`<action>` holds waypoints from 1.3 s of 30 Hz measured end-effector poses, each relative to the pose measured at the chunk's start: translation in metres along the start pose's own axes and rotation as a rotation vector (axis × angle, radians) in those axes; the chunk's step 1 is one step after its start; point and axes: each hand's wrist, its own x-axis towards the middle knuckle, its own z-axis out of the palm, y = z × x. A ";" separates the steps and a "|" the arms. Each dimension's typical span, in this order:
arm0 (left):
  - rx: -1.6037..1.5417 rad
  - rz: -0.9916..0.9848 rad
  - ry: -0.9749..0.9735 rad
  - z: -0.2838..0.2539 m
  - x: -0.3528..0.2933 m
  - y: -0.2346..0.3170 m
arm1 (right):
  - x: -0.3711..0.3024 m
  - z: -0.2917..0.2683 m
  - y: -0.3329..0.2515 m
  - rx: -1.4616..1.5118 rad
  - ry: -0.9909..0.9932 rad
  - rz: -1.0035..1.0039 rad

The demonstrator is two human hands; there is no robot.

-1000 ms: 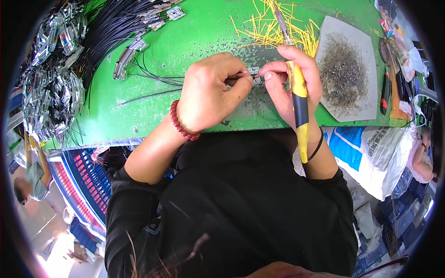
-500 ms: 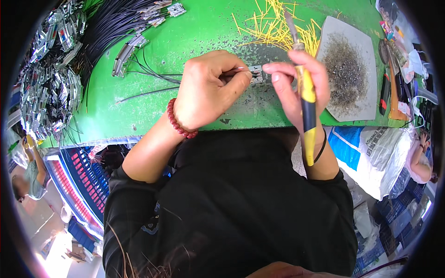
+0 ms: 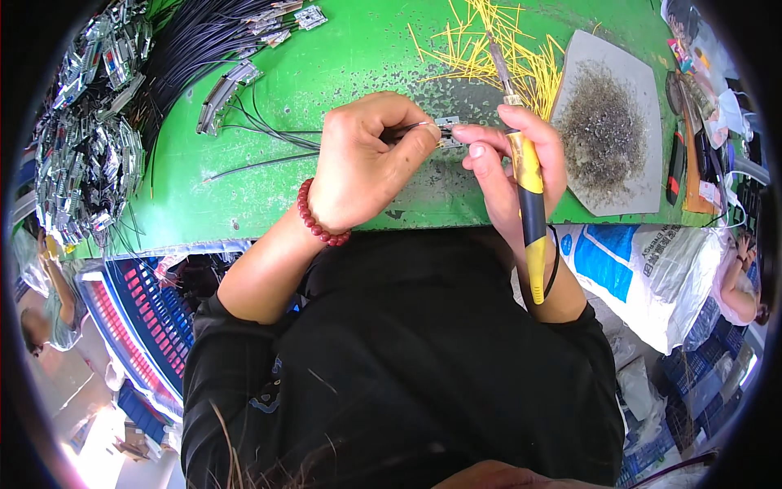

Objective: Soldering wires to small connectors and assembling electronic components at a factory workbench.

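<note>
My left hand [image 3: 366, 163], with a red bead bracelet [image 3: 318, 222] on the wrist, pinches a thin black wire [image 3: 269, 134] at its end. My right hand [image 3: 509, 167] holds a yellow and black soldering iron [image 3: 528, 196], its metal tip pointing away over the table. The thumb and forefinger of that hand also pinch a small metal connector [image 3: 448, 129] where it meets the wire. Both hands are above the green table [image 3: 342, 65], fingertips almost touching.
A bundle of black wires with connectors [image 3: 195, 41] lies at the back left, beside a heap of shiny metal parts [image 3: 81, 155]. Yellow wire pieces [image 3: 489, 41] lie at the back. A grey tray of small dark bits [image 3: 607, 138] sits on the right. Blue crates [image 3: 147, 318] stand below.
Both hands have shifted slightly right and nearer to me, still pinching the wire and connector together. The soldering iron has tilted a little more upright in my right hand.
</note>
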 end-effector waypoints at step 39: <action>0.199 0.247 -0.104 0.011 -0.004 -0.016 | 0.040 -0.024 0.017 -0.771 -0.465 -0.373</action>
